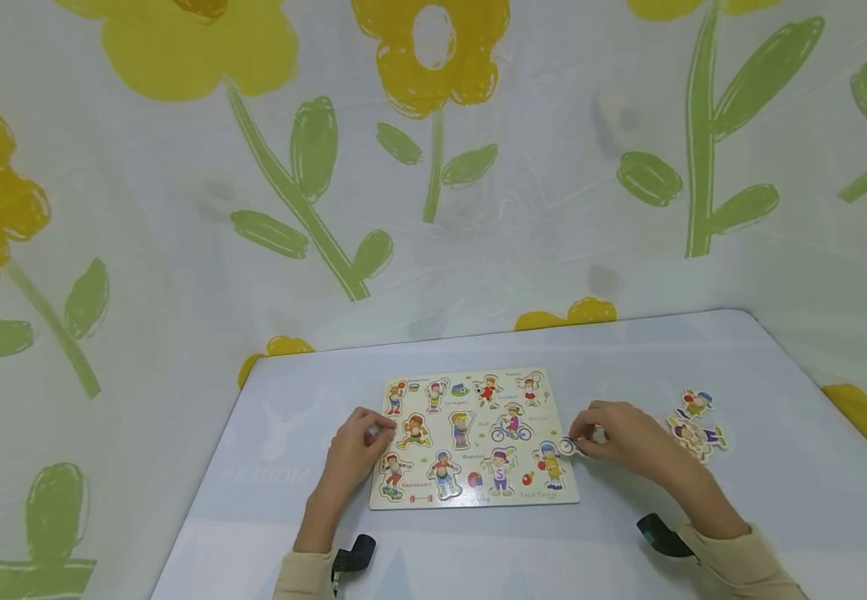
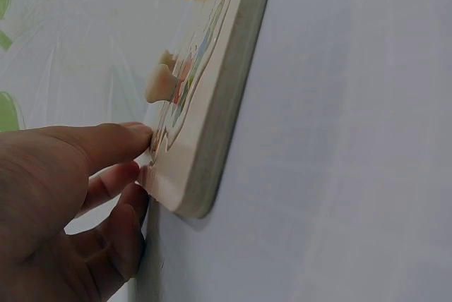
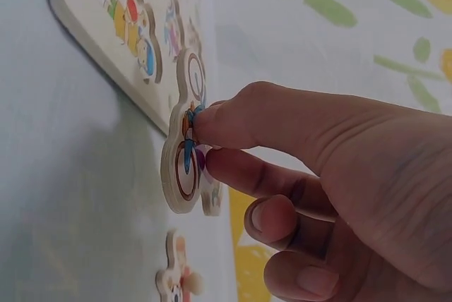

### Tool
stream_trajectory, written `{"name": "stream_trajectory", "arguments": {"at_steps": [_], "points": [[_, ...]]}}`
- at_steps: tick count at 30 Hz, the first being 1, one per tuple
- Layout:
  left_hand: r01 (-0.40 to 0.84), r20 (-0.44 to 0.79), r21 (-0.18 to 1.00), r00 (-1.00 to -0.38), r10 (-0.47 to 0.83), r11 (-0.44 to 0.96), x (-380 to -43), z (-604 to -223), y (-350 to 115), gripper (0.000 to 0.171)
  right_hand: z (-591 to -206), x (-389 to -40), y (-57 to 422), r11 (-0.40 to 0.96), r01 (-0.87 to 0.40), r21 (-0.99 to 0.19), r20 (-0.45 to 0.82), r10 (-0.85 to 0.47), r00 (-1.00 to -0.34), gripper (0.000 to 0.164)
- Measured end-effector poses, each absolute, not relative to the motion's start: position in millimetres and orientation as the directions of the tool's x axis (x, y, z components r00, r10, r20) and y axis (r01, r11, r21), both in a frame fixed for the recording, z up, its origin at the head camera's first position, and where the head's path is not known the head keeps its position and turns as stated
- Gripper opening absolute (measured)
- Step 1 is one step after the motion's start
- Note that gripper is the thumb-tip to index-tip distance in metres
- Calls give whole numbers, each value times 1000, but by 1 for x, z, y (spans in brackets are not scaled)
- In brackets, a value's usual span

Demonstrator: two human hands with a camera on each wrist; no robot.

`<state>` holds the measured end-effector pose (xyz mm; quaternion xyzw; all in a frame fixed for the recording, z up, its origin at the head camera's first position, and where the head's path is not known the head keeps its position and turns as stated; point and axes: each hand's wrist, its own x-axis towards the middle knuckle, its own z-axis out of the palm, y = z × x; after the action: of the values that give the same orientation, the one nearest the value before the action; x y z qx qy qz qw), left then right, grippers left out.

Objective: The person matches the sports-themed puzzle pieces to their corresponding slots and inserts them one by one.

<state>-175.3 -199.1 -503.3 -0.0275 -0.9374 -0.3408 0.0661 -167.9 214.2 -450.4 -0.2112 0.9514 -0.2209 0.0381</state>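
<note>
Pieces (image 1: 444, 477) already sat in the board (image 1: 439, 437), which the left hand (image 1: 356, 442) gripped; the right hand (image 1: 617, 429) pinched a bicycle piece (image 3: 182, 175) near the board's right edge; loose pieces (image 1: 692, 437) lay unplaced.

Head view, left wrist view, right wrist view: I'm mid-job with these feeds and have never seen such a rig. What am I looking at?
No robot here: each grip is a person's bare hand. The head picture comes from a camera worn on the head, looking forward and down. The other two come from wrist cameras, each watching its own hand's work. A puzzle board with sport pictures lies on the pale table. The left grip holds the board's left edge. By its right edge, the right grip pinches a bicycle piece. Further right lie a few loose pieces.
</note>
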Motion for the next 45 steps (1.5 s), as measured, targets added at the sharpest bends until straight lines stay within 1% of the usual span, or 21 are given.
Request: {"name": "stream_trajectory", "arguments": {"at_steps": [4, 11, 21, 28, 37, 45], "points": [[97, 138, 636, -990, 11, 765, -176, -504, -199, 7, -450, -171, 207, 818, -381, -430, 10, -418, -908, 11], [115, 154, 638, -988, 21, 761, -175, -504, -199, 11, -448, -177, 192, 809, -371, -457, 2, -416, -909, 10], [86, 127, 645, -992, 4, 759, -175, -505, -198, 10, -444, -186, 174, 801, -384, -459, 18, -423, -906, 8], [107, 147, 633, -989, 17, 766, -175, -505, -199, 10, -443, -192, 164, 795, -384, -470, 6, -432, -902, 7], [68, 105, 637, -995, 1, 767, -175, -504, -198, 9, -450, -199, 151, 784, -400, -475, 6, -452, -892, 8], [73, 111, 632, -994, 3, 772, -175, -503, -198, 9, -460, -200, 139, 793, -395, -464, 2, -445, -895, 7]]}}
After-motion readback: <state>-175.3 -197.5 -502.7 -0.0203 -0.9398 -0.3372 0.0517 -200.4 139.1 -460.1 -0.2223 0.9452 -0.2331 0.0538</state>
